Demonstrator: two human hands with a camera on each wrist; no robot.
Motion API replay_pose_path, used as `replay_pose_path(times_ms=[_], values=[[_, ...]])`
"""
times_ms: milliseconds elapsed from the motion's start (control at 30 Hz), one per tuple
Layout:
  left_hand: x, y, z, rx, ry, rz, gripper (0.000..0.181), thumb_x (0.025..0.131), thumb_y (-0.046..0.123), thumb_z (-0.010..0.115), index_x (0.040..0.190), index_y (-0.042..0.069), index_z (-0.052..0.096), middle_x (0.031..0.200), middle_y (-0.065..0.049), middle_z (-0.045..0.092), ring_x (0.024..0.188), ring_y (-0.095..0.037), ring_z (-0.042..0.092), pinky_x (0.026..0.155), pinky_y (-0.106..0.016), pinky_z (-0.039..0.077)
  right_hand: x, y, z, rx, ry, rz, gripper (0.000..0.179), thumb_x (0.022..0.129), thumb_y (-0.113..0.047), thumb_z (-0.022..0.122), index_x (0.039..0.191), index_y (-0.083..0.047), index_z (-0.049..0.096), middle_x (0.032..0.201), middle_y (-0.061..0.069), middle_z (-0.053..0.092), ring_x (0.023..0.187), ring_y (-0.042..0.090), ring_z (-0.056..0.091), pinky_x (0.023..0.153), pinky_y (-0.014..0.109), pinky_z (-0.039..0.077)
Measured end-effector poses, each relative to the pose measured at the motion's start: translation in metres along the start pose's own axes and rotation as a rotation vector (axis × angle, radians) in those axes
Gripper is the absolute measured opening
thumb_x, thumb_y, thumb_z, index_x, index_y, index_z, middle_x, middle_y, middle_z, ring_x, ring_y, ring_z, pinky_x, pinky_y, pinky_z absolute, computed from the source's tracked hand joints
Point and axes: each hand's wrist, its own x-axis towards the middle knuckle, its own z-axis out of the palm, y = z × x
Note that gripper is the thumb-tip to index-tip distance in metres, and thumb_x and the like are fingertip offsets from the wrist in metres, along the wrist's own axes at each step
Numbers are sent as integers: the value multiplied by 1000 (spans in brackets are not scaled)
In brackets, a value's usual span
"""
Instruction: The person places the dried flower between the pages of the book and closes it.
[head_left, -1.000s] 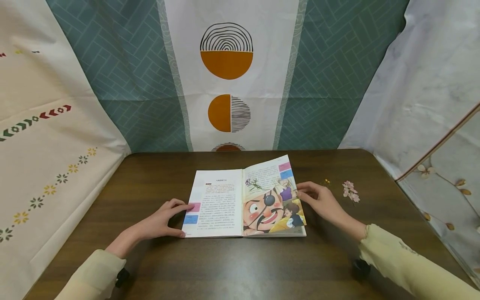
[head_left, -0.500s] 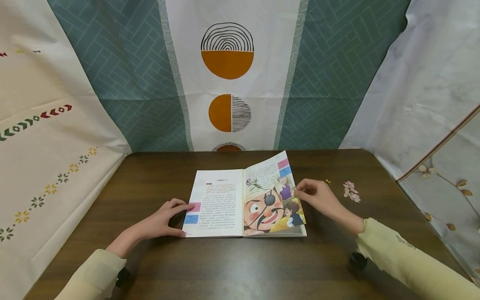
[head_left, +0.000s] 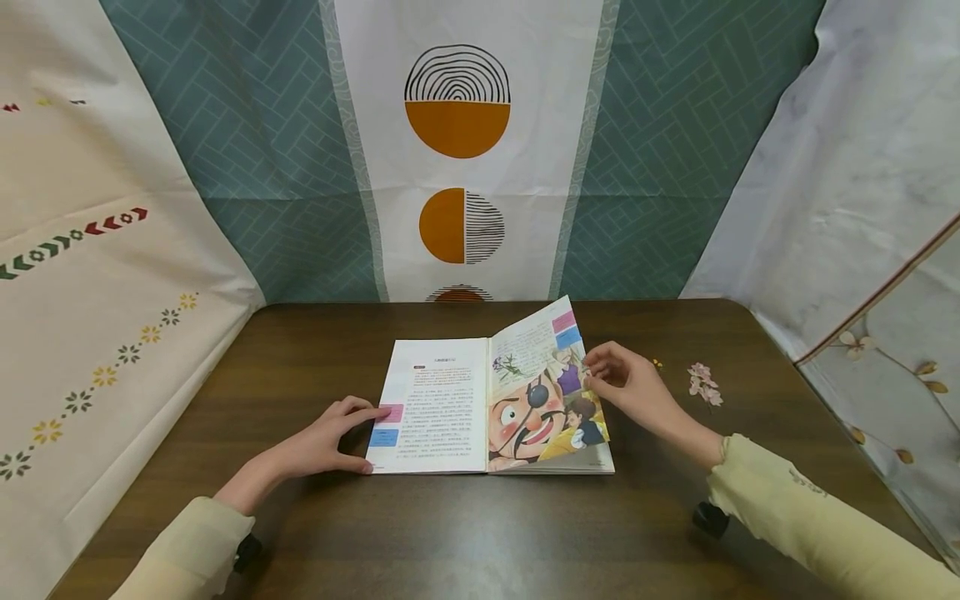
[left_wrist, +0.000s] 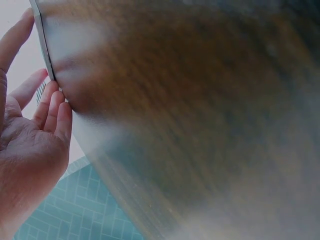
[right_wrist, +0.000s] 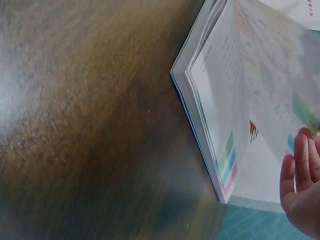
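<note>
While the left hand is resting its index finger and thumb on the left margin of the open book, fingers loosely spread, we are seeing the right hand pinching the outer edge of the right-hand page. Compared with a second ago, that page's far corner is standing higher and the right hand is sitting slightly farther up and inward, so we are judging the page to be partly lifted, most of any turn remaining. The book is lying mid-table, between the hands. We are counting one book, two hands, one purple-flowered sprig on the lifting page, loose or printed we cannot tell, and one pink blossom sprig lying right of the book; the yellow flowers beyond the right hand are showing too small for counting.
</note>
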Motion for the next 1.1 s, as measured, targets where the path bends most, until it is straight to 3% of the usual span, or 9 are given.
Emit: replay_pose_path(times_ms=[167,467,900,1100], values=[[0,1,0,1,1,3,82,78,42,81,148,18,46,133,-7,45,123,-27,37,99,-50,40,1,0,-1,-32,-8,-46,15,98,-13,61,110,-15,70,108,6,72,93,21,65,81,19,52],[-2,1,-1,1,13,16,81,78,42,81,147,17,47,132,-8,45,121,-29,38,97,-49,41,20,-6,1,-136,13,-234,26,89,-1,69,112,-15,69,107,4,72,88,15,65,80,25,56],[-1,0,0,-20,2,-11,81,77,42,81,147,20,46,133,-5,44,123,-26,37,100,-51,41,40,-17,2,-169,91,-338,20,88,-2,72,105,-14,72,101,2,73,84,13,64,78,30,56],[-1,0,0,-22,-2,-16,81,78,42,81,148,19,46,134,-6,44,124,-27,36,100,-52,41,49,-26,6,-136,75,-378,17,89,-3,71,103,-14,73,100,1,73,84,9,64,76,24,54]])
